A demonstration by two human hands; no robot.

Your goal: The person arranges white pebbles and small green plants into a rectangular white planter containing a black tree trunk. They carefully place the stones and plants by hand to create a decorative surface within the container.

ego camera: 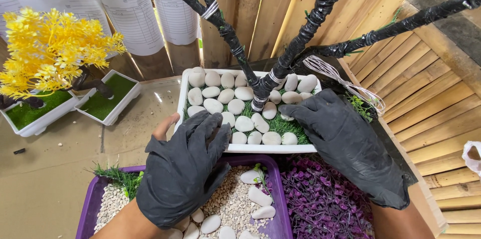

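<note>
Right now your left hand (183, 169), in a torn black glove with the thumb bare, lies flat with fingers spread over the near left corner of the white pot (186, 85), gripping nothing. Your right hand (345, 141), also gloved in black, rests open on the pot's right side, fingertips among the white stones (235, 106) and touching the green turf (285, 125); it holds nothing either. The pot sits mid-table, filled with stones around a black-taped trunk (263, 89) whose branches rise out of view. A bundle of pale wire (345, 85) lies just right of the trunk. Nearest you is a purple tray (90, 204) of gravel and more stones, with purple foliage (320, 201) beside it. A yellow tree (47, 49) in its own pot stands far left.
</note>
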